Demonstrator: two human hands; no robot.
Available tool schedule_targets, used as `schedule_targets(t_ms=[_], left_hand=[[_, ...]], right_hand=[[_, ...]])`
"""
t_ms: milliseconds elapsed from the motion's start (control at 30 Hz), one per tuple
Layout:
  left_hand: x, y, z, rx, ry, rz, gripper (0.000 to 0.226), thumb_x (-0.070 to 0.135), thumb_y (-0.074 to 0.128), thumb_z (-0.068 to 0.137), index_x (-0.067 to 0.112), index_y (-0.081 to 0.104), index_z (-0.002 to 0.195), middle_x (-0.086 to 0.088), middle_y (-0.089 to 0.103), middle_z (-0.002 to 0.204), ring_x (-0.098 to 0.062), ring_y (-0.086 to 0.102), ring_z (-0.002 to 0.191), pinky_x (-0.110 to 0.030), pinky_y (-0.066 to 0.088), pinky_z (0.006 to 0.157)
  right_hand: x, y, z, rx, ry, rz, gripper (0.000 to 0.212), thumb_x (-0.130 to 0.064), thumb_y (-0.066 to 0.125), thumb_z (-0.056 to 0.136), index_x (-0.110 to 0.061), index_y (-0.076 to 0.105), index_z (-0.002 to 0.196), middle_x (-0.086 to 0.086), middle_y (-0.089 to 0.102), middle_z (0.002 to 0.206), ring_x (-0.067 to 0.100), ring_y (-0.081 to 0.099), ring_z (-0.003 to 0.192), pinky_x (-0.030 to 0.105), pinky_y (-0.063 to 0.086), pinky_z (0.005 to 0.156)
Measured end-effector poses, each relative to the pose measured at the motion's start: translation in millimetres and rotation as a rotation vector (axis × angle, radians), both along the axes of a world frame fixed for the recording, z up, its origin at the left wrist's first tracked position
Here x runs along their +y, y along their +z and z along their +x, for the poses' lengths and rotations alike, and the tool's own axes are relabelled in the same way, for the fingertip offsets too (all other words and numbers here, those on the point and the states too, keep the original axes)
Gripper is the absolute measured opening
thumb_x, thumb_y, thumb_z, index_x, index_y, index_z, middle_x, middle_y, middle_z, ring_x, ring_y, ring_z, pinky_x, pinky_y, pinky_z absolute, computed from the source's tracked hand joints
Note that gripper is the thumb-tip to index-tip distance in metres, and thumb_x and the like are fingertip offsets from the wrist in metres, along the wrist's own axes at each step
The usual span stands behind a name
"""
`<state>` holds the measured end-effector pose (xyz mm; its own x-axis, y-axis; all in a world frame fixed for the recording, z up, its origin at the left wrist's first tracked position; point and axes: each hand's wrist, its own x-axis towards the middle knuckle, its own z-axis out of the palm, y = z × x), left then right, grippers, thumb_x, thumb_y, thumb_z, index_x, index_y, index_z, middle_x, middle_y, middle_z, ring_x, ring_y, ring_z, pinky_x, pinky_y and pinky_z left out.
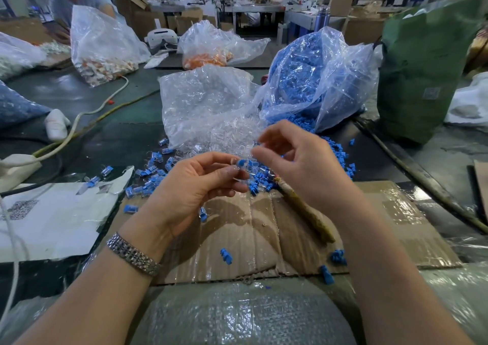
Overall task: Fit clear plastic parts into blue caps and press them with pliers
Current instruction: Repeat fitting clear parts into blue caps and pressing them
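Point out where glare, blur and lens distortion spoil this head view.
Head view: glare streaks the taped cardboard and the clear bag; motion blur smears the right hand fingertips and the green bag at the top right corner; wide-angle distortion bends the table edges and stretches both forearms; the left hand with its blue cap stays fairly sharp.

Blue cap (240, 164) pinched at left hand (195, 186) fingertips, clear plastic part (blurred) seated against it. Loose blue caps (340, 154) and clear plastic parts (227, 135) spill from their bags onto the table.
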<state>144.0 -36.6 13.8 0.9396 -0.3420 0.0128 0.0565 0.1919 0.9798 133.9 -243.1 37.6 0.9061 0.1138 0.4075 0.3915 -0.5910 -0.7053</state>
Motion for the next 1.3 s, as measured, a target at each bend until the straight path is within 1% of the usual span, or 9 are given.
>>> schedule_targets(t_ms=[100,200,300,433,633,733,800,933,1300], left_hand=[[2,-1,2,0.029,0.029,-0.039,0.029,0.012,0.068,0.080,0.004,0.067,0.107,-0.017,0.076,0.099,-0.024,0.075,0.082,-0.026,0.060,0.071],[5,-3,6,0.039,0.084,-0.072,0.031,0.013,0.070,0.076,0.005,0.068,0.107,-0.015,0.076,0.097,-0.023,0.075,0.082,-0.027,0.061,0.074],[8,-4,9,0.058,0.104,-0.088,0.025,0.014,0.072,0.077,0.011,0.075,0.101,-0.015,0.076,0.101,-0.022,0.074,0.085,-0.026,0.061,0.072],[9,-5,10,0.068,0.100,-0.097,0.020,0.016,0.073,0.078,0.015,0.079,0.096,-0.016,0.075,0.104,-0.023,0.074,0.087,-0.025,0.059,0.070],[8,-3,10,0.084,0.123,-0.130,0.026,0.016,0.070,0.078,0.009,0.073,0.104,-0.016,0.075,0.104,-0.020,0.073,0.084,-0.024,0.059,0.069],[8,-2,10,0.098,0.139,-0.152,0.030,0.014,0.069,0.079,0.007,0.070,0.108,-0.015,0.076,0.103,-0.019,0.073,0.085,-0.025,0.060,0.069],[8,-2,10,0.117,0.149,-0.184,0.029,0.012,0.069,0.079,0.008,0.070,0.108,-0.013,0.076,0.102,-0.020,0.074,0.087,-0.025,0.060,0.069],[5,-2,9,0.122,0.152,-0.195,0.029,0.013,0.070,0.077,0.011,0.071,0.106,-0.009,0.077,0.102,-0.017,0.074,0.092,-0.024,0.059,0.069],[-1,-4,10,0.061,0.134,-0.107,0.028,0.014,0.069,0.079,0.012,0.072,0.107,-0.005,0.076,0.104,-0.012,0.070,0.090,-0.023,0.057,0.074]], right_hand=[[-19,-3,6,0.168,-0.274,-0.234,0.047,-0.064,0.067,0.083,-0.024,0.054,0.103,-0.007,0.060,0.101,0.012,0.057,0.091,0.032,0.045,0.076],[-26,-10,5,0.472,-0.357,-0.570,0.076,-0.078,0.068,0.071,-0.018,0.050,0.113,0.004,0.054,0.116,0.025,0.053,0.107,0.041,0.047,0.087],[-22,-13,5,0.545,-0.341,-0.749,0.065,-0.072,0.074,0.071,-0.018,0.050,0.099,0.006,0.057,0.108,0.030,0.054,0.105,0.042,0.049,0.087],[-20,-12,5,0.476,-0.327,-0.765,0.044,-0.055,0.073,0.080,-0.017,0.051,0.073,0.001,0.056,0.078,0.028,0.056,0.080,0.032,0.040,0.061],[-23,-7,6,0.450,-0.296,-0.580,0.025,-0.031,0.059,0.087,-0.010,0.059,0.072,0.004,0.053,0.061,0.022,0.047,0.054,0.031,0.029,0.048],[-26,0,4,0.505,-0.207,-0.342,0.028,-0.028,0.060,0.094,-0.010,0.057,0.072,0.006,0.056,0.062,0.026,0.058,0.051,0.031,0.043,0.053],[-22,5,-1,0.593,-0.051,-0.144,0.030,-0.029,0.062,0.098,-0.007,0.058,0.078,0.008,0.062,0.068,0.024,0.071,0.059,0.039,0.058,0.067],[-9,7,-10,0.760,0.247,0.202,0.032,-0.019,0.058,0.102,0.012,0.062,0.103,0.010,0.059,0.074,0.020,0.066,0.066,0.037,0.061,0.066],[3,7,-14,0.720,0.318,0.144,0.034,-0.029,0.055,0.103,0.003,0.067,0.103,0.004,0.060,0.076,0.020,0.067,0.073,0.040,0.063,0.076]])
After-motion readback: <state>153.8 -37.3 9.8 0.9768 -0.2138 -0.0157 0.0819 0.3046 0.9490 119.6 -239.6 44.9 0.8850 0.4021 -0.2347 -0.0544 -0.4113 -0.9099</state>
